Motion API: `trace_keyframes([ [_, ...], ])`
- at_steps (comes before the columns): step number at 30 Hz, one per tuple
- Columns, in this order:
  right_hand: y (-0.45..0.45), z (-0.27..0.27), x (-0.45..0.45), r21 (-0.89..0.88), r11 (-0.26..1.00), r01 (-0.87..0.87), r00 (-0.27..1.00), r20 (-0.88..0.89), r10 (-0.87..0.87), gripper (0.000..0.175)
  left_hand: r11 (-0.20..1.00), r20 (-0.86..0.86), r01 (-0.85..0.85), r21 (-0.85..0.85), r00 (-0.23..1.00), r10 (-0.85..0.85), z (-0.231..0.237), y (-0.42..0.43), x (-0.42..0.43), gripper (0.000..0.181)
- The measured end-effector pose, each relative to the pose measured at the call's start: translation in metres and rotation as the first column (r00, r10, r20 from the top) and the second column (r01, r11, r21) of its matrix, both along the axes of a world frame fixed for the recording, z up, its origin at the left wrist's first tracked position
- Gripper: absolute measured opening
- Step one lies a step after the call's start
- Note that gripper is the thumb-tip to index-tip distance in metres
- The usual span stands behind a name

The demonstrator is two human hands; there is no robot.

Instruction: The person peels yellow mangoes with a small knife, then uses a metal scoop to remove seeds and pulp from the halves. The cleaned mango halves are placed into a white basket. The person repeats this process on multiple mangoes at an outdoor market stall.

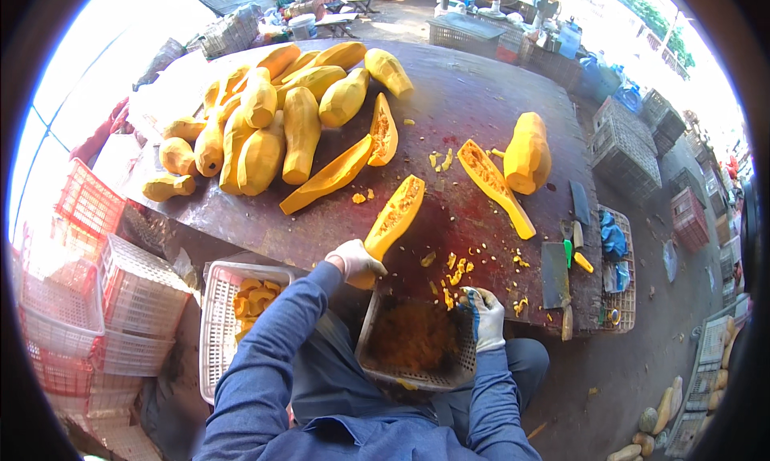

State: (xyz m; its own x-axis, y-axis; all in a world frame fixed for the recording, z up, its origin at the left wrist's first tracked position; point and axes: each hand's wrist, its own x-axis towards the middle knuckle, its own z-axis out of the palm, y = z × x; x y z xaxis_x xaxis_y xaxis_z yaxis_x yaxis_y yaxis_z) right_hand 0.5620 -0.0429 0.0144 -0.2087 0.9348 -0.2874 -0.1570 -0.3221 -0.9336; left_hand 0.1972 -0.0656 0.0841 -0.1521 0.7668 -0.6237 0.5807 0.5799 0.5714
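Observation:
My left hand (356, 263), in a white glove, grips the narrow end of a peeled, halved butternut squash (394, 215). Its cut side faces up and shows seeds and stringy pulp. My right hand (486, 318), also gloved, is curled above the right rim of a basket; whether a small tool sits in the fingers cannot be made out. Between my knees, the plastic basket (415, 381) holds a dark orange mass of pulp. Squash scraps (458, 273) and pale seeds lie on the tabletop just beyond my right hand.
Peeled whole squashes (301, 130) are heaped on the wooden table (457, 94). Other squash halves (496, 187) lie nearby. A cleaver (554, 274) and a yellow-handled tool (582, 262) rest near the right edge. A white crate (207, 340) with squash pieces stands left, beside stacked crates (141, 304).

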Motion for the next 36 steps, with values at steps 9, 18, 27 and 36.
trace_keyframes([
  [9, -0.009, 0.004, 0.01, 0.179, 0.983, 0.046, 0.986, 0.147, -0.073, 0.022, 0.931, 0.506, -0.364, 0.016, 0.807, 0.306, -0.017, -0.08, 0.127, 0.059],
  [18, -0.006, 0.036, -0.002, 0.415, 0.909, -0.03, 0.947, 0.303, -0.107, 0.021, 0.84, 0.951, -0.498, -0.216, 0.085, 0.296, -0.02, -0.133, 0.159, 0.074],
  [27, 0.067, 0.036, -0.049, 0.653, 0.61, -0.45, 0.631, 0.715, -0.3, 0.029, 0.768, 0.793, -0.631, -0.108, 0.412, 0.449, -0.023, -0.15, 0.182, 0.086],
  [36, 0.081, 0.014, -0.076, 0.639, 0.474, -0.607, 0.57, 0.765, -0.301, 0.024, 0.81, 0.726, -0.583, -0.069, 0.527, 0.441, -0.033, -0.147, 0.161, 0.083],
])
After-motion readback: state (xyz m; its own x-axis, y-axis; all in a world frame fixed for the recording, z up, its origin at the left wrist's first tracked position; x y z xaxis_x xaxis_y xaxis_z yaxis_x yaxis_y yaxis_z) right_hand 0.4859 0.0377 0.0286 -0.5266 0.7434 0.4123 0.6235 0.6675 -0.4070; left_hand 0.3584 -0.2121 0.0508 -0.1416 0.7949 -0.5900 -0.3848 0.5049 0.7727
